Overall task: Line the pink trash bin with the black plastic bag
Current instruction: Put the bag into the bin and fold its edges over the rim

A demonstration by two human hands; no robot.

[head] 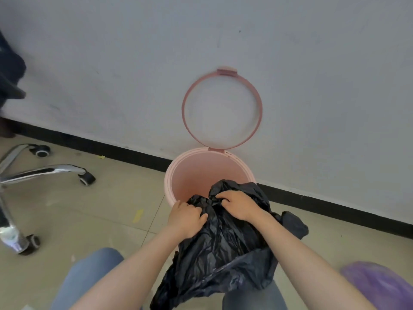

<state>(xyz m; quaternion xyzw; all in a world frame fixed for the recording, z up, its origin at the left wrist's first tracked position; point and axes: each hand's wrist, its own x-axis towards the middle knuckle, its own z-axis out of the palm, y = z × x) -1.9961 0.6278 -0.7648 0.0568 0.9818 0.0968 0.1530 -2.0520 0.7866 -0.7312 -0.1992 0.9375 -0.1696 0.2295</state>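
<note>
Your left hand [186,219] and right hand [240,205] both clench the crumpled black plastic bag [223,249], bunched at the near rim of the round pink plastic trash bin [190,173]. The bin's open mouth lies just ahead of your knuckles, its pink ring lid [185,121] tipped up against the wall. Most of the bag trails back toward your knees, outside the bin. Your right hand sits nearer the opening, so the push goes forward and down.

No readable text, labels, brands or numbers anywhere.
</note>
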